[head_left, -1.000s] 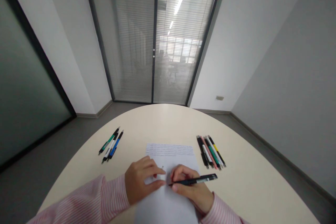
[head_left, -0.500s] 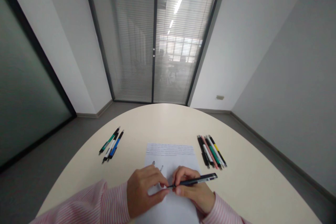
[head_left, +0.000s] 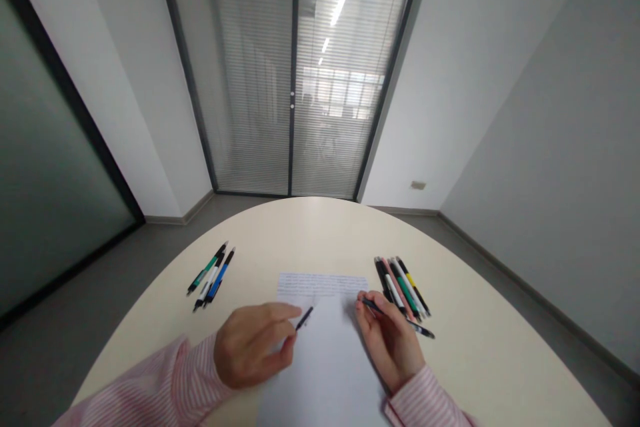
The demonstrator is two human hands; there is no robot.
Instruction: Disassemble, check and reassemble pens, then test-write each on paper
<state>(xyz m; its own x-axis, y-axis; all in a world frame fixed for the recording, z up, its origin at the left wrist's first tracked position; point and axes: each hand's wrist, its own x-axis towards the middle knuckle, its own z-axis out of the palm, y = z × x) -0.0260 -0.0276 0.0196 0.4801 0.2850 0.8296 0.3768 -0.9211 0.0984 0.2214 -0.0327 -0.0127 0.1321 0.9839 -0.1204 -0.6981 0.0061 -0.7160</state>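
Note:
A white sheet of paper with lines of writing along its top lies on the round cream table before me. My left hand hovers over the paper's left edge, fingers pinched on a small dark pen part. My right hand rests on the paper's right edge, closed around a black pen whose tip points up-left and whose rear points toward the pens on the right.
Three pens, green, white and blue, lie to the left of the paper. Several pens in black, pink, green, white and yellow lie in a row to the right. Beyond the table are glass doors with blinds.
My hands have drawn apart. The left hand moved left with the small dark part. The right hand moved right and turned the black pen from level to slanting.

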